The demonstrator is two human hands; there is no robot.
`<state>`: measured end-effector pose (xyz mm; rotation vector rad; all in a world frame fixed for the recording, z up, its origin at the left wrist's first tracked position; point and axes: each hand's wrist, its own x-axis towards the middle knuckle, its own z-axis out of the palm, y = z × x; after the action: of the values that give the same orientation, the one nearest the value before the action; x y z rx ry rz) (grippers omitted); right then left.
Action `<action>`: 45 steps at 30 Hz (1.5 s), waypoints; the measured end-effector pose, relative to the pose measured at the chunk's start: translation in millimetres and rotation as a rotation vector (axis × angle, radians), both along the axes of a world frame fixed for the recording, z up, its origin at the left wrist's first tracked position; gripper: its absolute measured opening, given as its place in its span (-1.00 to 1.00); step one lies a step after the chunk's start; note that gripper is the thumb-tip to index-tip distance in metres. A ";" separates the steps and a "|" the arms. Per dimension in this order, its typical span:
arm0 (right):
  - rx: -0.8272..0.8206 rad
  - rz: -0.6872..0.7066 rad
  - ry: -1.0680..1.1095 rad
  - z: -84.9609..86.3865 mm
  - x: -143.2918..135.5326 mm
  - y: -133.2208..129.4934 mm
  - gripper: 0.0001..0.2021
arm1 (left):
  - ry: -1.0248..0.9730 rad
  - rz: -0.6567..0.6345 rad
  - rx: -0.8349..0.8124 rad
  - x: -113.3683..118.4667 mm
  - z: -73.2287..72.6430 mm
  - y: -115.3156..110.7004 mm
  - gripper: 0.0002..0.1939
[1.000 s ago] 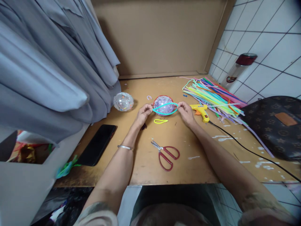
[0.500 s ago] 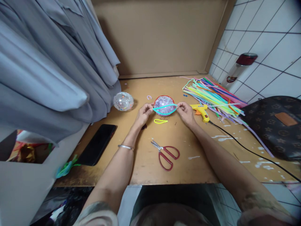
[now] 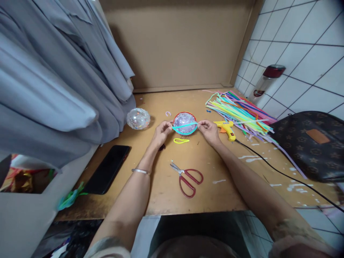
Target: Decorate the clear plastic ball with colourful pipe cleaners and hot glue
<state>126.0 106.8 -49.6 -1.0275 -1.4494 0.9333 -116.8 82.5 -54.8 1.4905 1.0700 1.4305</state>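
Note:
A cyan pipe cleaner [image 3: 185, 126], bent into a narrow loop, is stretched between my two hands. My left hand [image 3: 161, 133] pinches its left end with the fingertips, and my right hand [image 3: 209, 132] pinches the right end. Behind and under the loop lies a speckled purple-white ball [image 3: 185, 118] with a red pipe cleaner [image 3: 185, 112] along its far edge. Whether the loop touches the ball, I cannot tell. Just in front sits a yellow pipe cleaner loop [image 3: 181, 141]. Red-handled scissors [image 3: 181, 172] rest nearer to me, blades pointing away to the left.
Beside my right hand lies a yellow glue gun [image 3: 228, 127], its cord trailing right. Behind it are many coloured pipe cleaners [image 3: 239, 111], a bottle [image 3: 264, 84] and a dark bag [image 3: 303, 150]. At left are a clear ball [image 3: 138, 118], a black phone [image 3: 107, 169] and grey cloth [image 3: 67, 79].
The whole view has shifted slightly. Both hands keep hold of the cyan loop over the ball; its upper strand now looks straighter.

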 end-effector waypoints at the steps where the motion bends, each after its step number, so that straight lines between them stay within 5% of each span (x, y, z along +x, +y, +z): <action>1: 0.003 0.004 0.000 -0.1 0.0 -0.1 -0.84 | 0.003 -0.004 0.002 0.3 0.6 -0.5 -0.79; 26: 0.004 0.014 -0.006 4.0 3.1 -3.6 -0.78 | -0.188 -0.026 -0.051 9.0 -6.7 6.0 -0.69; 45: 0.053 0.070 0.047 -9.6 6.5 2.8 -0.80 | -0.142 -0.030 0.057 9.4 0.6 2.0 -0.60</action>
<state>132.5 109.6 -59.2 -0.9157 -1.4712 0.9582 -107.4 84.5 -54.2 1.4162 0.9233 1.5324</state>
